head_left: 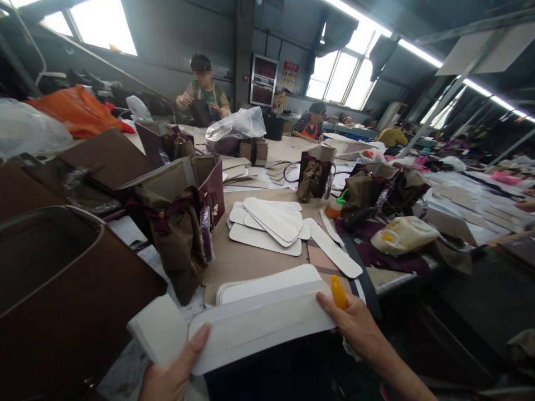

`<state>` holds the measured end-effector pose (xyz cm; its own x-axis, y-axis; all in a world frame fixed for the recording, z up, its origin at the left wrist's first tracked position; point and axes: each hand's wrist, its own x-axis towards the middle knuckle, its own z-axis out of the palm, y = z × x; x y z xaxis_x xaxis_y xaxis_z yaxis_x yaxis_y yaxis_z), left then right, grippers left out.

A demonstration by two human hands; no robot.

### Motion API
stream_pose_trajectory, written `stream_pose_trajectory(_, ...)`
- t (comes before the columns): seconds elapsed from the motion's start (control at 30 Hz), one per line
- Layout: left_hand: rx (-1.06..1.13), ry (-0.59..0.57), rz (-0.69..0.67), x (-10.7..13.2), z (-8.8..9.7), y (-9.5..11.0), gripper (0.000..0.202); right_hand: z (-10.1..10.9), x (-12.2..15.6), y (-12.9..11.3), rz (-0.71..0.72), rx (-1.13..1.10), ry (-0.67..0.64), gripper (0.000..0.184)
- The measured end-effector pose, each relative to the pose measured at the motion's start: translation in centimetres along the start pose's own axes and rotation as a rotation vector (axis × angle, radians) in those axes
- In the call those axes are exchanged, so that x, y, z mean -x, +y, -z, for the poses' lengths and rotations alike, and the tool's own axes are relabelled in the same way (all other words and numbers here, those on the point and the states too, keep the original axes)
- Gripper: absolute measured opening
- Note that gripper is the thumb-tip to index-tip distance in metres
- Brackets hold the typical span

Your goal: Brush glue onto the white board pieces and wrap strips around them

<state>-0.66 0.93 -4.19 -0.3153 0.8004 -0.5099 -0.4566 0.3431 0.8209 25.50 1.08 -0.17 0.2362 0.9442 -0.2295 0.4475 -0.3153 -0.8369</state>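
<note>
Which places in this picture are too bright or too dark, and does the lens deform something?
In the head view, the upper-left window and strip lights glare white; below the white panel it is nearly black; same view, the large brown bag at left seems stretched, likely wide-angle distortion.

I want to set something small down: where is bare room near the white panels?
The brown board lies bare between the olive bag and the fanned white panels, and between those and the nearer stack. Right is crowded: a loose panel, pale container, bags.
</note>
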Motion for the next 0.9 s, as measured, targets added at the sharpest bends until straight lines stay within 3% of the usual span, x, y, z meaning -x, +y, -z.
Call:
stream_pose_trajectory(0.13, 0.040, 0.033, 0.055, 0.1, -0.3, 0.4, 0.047, -0.1, -0.1, 0.0, -0.049, -0.011, -0.015, 0.043)
stream_pose_trajectory(0.3, 0.130, -0.200, 0.164, 0.2, -0.2, 1.2, 0.052, -0.8, -0.3, 0.5, -0.247, -0.228, 0.026, 0.043)
stream_pose_trajectory(0.37, 0.148, -0.235, 0.203, 0.1, -0.3, 1.5, 0.054, -1.1, -0.5, 0.8, -0.316, -0.314, 0.001, 0.044)
stream_pose_trajectory(0.47, 0.157, -0.218, 0.213, -0.2, -0.3, 1.6, 0.056, -1.4, -0.9, 0.8, -0.367, -0.363, -0.024, 0.047)
stream_pose_trajectory(0.7, 0.122, -0.182, 0.166, -1.4, -0.3, 1.1, 0.048, -2.0, -1.9, 0.7, -0.336, -0.247, 0.109, 0.041)
stream_pose_trajectory(0.9, 0.123, -0.156, 0.178, -3.3, -0.4, 0.8, 0.048, -2.7, -2.7, 2.4, -0.314, -0.216, 0.111, 0.056)
